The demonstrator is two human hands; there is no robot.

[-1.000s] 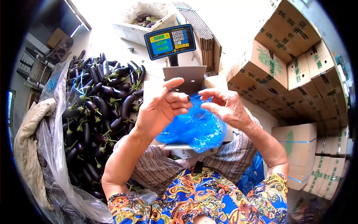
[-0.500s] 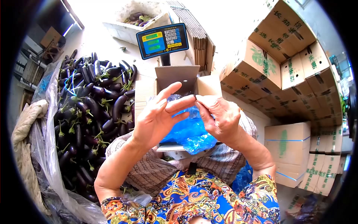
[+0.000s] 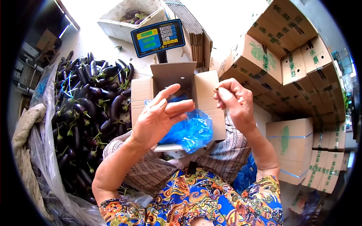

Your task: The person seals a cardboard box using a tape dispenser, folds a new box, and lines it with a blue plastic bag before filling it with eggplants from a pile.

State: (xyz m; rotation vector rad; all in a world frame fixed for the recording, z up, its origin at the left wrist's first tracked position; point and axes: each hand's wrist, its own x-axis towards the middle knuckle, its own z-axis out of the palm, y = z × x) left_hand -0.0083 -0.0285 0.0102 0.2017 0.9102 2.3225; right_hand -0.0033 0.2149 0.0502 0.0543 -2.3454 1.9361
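Note:
An open cardboard box stands between my knees, with a crumpled blue plastic bag in it and spilling over its near side. Over the box's left part is my left hand, its fingers spread and nothing held. A small dark spot shows on one of its fingertips. To the right of the box's opening, above the right flap, my right hand is closed in a pinch. Something tiny and dark shows at its fingertips, too small to name. The two hands are apart.
Eggplants are heaped at the left beside clear plastic sheeting. A scale display rises behind the box. Further back are a white foam box and folded cartons. Printed cartons are stacked at the right.
My right hand has moved right, away from my left fingertips, which it was touching. My left hand remains spread over the box. The whole view has shifted slightly.

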